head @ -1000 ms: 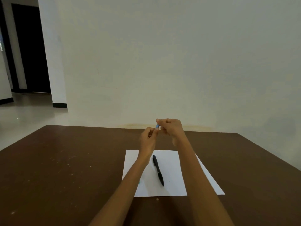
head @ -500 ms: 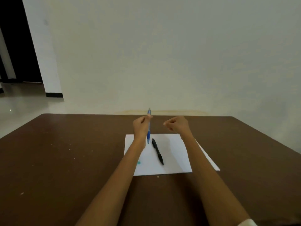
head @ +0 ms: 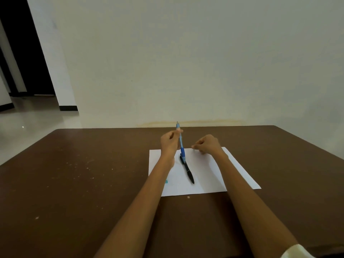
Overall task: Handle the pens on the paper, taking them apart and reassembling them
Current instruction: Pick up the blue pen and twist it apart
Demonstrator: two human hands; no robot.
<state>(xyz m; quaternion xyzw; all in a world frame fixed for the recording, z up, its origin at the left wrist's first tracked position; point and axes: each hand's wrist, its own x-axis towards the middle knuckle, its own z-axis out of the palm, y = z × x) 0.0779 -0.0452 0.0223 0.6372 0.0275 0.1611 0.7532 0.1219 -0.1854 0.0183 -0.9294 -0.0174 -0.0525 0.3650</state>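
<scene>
Fingers (head: 179, 131) of left hand (head: 170, 144) pinched round blue pen (head: 181, 144), upright above paper (head: 206, 175); right hand (head: 206, 145) curled, contents indiscernible; black pen (head: 189, 172) lying mid-sheet; light, stiff, probably slick; best gripped at barrel.

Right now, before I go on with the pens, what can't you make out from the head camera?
- Right hand: curled loosely; whether it holds a small pen part is hidden by its own fingers.
- Black pen: its far end is covered by the blue pen in the left hand; contact unclear.
- Teal speck on the paper: mostly behind the left forearm.
- Pen markings: too small.
</scene>
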